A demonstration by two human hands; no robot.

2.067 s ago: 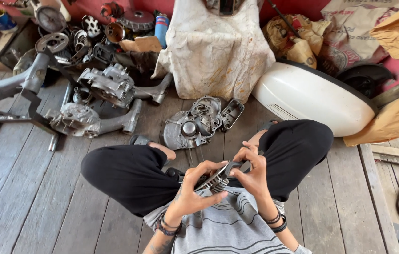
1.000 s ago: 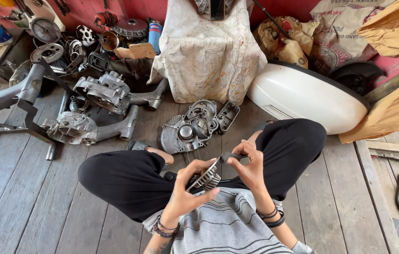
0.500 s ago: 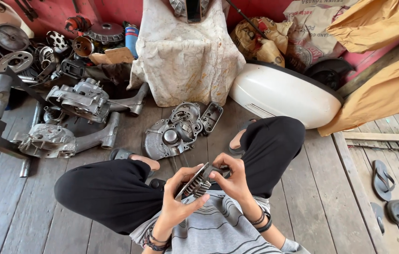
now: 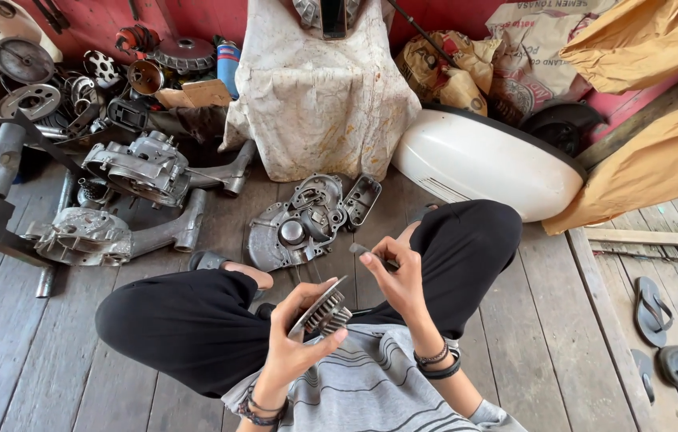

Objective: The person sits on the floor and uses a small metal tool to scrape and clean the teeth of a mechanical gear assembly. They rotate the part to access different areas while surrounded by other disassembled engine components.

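Observation:
I sit cross-legged on a wooden plank floor. My left hand (image 4: 295, 336) grips a round finned metal part (image 4: 321, 310), tilted on edge above my lap. My right hand (image 4: 397, 280) is raised a little apart from it and pinches a small dark flat piece (image 4: 364, 251) between thumb and fingers. Just beyond my knees lies a grey metal engine cover (image 4: 307, 224) on the floor.
Engine casings (image 4: 143, 164) and a metal frame (image 4: 3, 172) lie at the left among loose round parts. A stained cloth-covered object (image 4: 319, 88) and a white scooter side panel (image 4: 483, 164) stand ahead. Sandals (image 4: 659, 316) lie at the right, near tan cloth (image 4: 659, 152).
My right hand has lifted off the finned part and moved up and right with the small dark piece. The left hand keeps the finned part. The view shifted slightly.

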